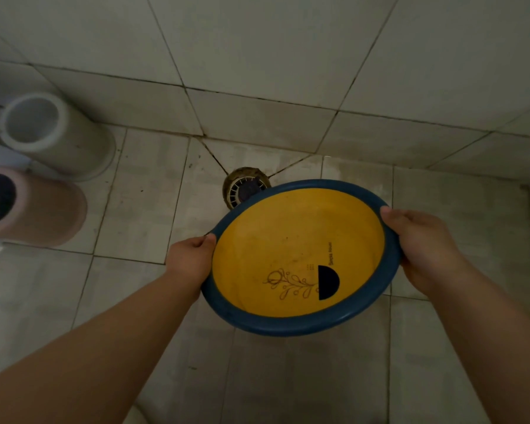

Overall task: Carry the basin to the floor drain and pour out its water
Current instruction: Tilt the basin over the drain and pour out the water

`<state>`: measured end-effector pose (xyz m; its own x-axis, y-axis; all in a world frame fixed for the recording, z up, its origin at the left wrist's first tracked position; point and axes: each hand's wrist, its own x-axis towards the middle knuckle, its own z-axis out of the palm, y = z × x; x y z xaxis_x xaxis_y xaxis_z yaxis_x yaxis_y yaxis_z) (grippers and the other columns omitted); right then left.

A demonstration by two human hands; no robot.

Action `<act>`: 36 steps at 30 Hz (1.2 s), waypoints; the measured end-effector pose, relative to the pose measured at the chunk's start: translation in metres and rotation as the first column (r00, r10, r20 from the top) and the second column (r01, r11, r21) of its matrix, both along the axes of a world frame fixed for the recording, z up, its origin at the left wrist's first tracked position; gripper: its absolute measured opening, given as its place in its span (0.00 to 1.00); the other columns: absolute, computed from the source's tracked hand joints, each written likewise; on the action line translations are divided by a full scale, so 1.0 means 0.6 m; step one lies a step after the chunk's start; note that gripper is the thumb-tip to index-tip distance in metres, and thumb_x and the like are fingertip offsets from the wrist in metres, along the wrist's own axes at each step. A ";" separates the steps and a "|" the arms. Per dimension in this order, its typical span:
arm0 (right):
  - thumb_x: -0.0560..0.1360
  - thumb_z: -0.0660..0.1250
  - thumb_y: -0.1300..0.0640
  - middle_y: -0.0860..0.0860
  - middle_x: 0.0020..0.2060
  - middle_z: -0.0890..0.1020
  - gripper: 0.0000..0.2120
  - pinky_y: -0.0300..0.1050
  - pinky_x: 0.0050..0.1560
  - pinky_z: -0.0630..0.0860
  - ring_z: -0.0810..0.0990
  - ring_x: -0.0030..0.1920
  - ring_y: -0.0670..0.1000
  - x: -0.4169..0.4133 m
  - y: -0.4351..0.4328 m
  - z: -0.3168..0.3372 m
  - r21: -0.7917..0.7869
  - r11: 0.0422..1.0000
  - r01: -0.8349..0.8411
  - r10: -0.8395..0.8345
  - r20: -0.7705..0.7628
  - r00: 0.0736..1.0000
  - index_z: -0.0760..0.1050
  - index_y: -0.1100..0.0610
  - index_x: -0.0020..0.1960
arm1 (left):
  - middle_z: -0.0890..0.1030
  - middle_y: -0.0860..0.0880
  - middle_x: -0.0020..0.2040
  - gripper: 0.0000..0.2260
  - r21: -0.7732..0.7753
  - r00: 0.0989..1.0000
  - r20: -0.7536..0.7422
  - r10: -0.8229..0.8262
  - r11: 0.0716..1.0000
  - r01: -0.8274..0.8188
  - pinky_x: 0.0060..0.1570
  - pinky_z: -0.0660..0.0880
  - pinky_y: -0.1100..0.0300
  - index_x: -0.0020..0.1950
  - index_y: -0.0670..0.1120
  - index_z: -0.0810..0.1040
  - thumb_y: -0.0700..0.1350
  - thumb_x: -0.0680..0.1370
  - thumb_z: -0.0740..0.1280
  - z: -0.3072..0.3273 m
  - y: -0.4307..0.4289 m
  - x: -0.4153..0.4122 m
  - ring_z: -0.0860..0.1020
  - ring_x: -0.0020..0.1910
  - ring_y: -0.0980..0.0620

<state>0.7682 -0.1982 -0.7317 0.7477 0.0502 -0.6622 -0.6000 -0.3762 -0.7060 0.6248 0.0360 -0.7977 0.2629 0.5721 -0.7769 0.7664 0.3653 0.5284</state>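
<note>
A round basin [288,240] with a yellow inside and a blue rim hangs above the tiled floor, tilted so its inside faces me. A flower drawing and a dark half-circle mark are printed inside it. I cannot see any water in it. My left hand [190,258] grips the rim on the left side, thumb over the edge. My right hand [423,243] grips the rim on the right side. The round floor drain [244,186] sits just beyond the basin's far edge, partly covered by the rim.
A white cylindrical container [52,136] and a pink one [31,206] stand on the floor at the left. Tiled walls [288,56] meet in a corner right behind the drain. Grey floor tiles [135,194] lie between the containers and the drain.
</note>
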 end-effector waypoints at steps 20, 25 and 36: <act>0.77 0.61 0.55 0.53 0.38 0.81 0.10 0.45 0.38 0.74 0.79 0.38 0.51 0.001 -0.004 0.010 0.005 1.000 0.018 -0.018 0.014 1.000 0.76 0.56 0.40 | 0.81 0.38 0.58 0.15 -0.028 0.999 0.015 0.042 0.999 -0.041 0.59 0.75 0.47 0.61 0.39 0.78 0.47 0.78 0.64 0.005 -0.006 0.001 0.78 0.56 0.40; 0.77 0.61 0.55 0.54 0.38 0.81 0.10 0.45 0.39 0.74 0.79 0.39 0.52 -0.001 -0.005 0.009 0.007 1.000 0.022 -0.022 0.006 1.000 0.77 0.56 0.40 | 0.81 0.37 0.57 0.15 -0.028 0.999 0.023 0.045 0.999 -0.045 0.58 0.75 0.49 0.60 0.38 0.79 0.46 0.79 0.64 0.007 -0.007 0.000 0.78 0.53 0.42; 0.78 0.61 0.55 0.54 0.38 0.81 0.10 0.45 0.38 0.74 0.78 0.38 0.52 -0.001 -0.006 0.011 -0.009 1.000 0.019 -0.019 0.013 1.000 0.76 0.56 0.40 | 0.80 0.37 0.59 0.16 -0.031 0.999 0.013 0.030 0.999 -0.030 0.58 0.75 0.49 0.62 0.39 0.77 0.46 0.79 0.63 0.009 -0.008 0.000 0.78 0.55 0.40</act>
